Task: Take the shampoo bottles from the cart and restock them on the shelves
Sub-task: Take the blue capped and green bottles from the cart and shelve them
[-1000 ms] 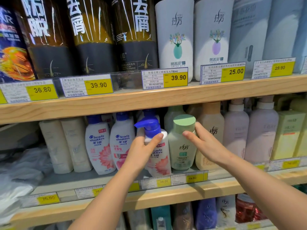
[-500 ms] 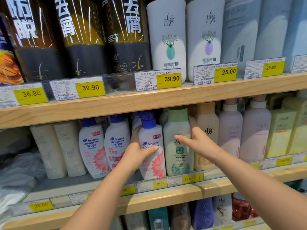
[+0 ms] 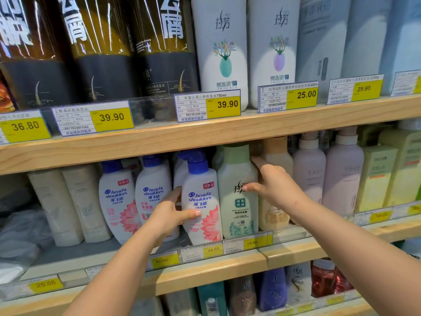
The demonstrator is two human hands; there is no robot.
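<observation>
Left hand (image 3: 168, 213) grip wrapped round white blue-capped pump shampoo bottle (image 3: 201, 201), upright on middle wooden shelf (image 3: 296, 249). Right hand (image 3: 273, 185) grip clasping pale green shampoo bottle (image 3: 239, 190), touching beside it.

Three white pump bottles (image 3: 201, 201) with blue caps, three dark bottles (image 3: 100, 53), two hands (image 3: 168, 215).

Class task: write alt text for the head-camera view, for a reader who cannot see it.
Two bare hands set bottles on a wooden shelf: the left hand holds a white Head & Shoulders pump bottle, the right hand a pale green-capped bottle beside it. Yellow price tags line the shelf edges.
</observation>
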